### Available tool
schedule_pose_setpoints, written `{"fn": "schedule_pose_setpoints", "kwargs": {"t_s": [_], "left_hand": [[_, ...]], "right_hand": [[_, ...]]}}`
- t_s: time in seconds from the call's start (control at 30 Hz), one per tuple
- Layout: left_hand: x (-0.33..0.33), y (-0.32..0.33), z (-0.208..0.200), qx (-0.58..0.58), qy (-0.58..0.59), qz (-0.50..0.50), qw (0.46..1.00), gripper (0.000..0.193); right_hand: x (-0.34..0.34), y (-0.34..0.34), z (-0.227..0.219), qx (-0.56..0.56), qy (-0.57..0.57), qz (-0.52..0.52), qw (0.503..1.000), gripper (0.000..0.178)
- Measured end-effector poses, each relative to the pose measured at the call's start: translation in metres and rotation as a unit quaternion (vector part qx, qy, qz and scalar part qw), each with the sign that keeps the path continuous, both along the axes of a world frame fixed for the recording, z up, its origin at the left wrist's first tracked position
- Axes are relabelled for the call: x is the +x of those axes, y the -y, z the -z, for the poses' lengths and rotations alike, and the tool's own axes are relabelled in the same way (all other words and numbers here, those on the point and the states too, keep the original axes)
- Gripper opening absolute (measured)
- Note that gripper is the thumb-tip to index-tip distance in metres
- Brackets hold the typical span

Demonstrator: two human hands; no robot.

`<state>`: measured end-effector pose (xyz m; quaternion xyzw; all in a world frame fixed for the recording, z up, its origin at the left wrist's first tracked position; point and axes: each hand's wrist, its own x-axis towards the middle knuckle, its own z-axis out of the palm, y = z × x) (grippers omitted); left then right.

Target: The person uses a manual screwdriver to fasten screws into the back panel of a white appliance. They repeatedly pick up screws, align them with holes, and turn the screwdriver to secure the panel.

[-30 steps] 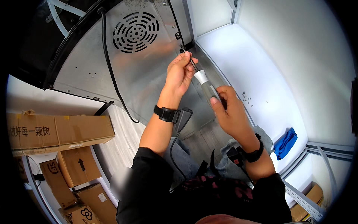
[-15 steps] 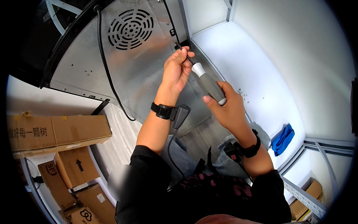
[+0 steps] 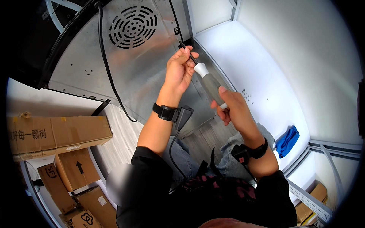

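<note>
Screwdriver (image 3: 207, 79), likely stiff and light;
my left grip (image 3: 178, 72) pinches its shaft (image 3: 194, 58); my right grip (image 3: 235, 110) curls round the grey handle (image 3: 211, 86), probably the surest hold.

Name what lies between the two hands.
In the head view, the screwdriver bridges the stretch from left hand to right hand, its white collar and grey body exposed there.

**Half seen**

The left hand (image 3: 178, 72) hides part of the shaft of the screwdriver (image 3: 208, 83) from me; the right hand's (image 3: 239, 112) fingertips blur. The metal panel (image 3: 129, 70) leaves my view above. Specks (image 3: 244, 94) on the shelf (image 3: 272, 72), perhaps screws, are too tiny to tell.
</note>
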<state>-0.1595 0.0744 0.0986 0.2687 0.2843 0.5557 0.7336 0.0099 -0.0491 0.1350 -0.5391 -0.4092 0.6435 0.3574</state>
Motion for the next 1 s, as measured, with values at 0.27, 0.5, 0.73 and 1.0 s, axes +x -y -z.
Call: {"fn": "schedule_pose_setpoints", "kwargs": {"t_s": [0.27, 0.5, 0.73, 1.0], "left_hand": [[0.013, 0.005, 0.006, 0.006, -0.036, 0.055, 0.998, 0.013], [0.041, 0.012, 0.008, 0.072, -0.063, 0.064, 0.993, 0.018], [0.084, 0.014, 0.026, 0.123, -0.266, 0.168, 0.941, 0.015], [0.159, 0.011, 0.200, 0.199, -0.550, 0.193, 0.788, 0.020]], "right_hand": [[0.013, -0.002, 0.007, 0.058, -0.005, 0.037, 0.998, 0.039], [0.056, -0.011, 0.000, 0.137, 0.056, 0.067, 0.987, 0.042], [0.148, -0.025, -0.033, 0.232, 0.173, 0.043, 0.956, 0.034], [0.223, -0.024, 0.073, 0.184, 0.120, 0.134, 0.966, 0.032]]}}
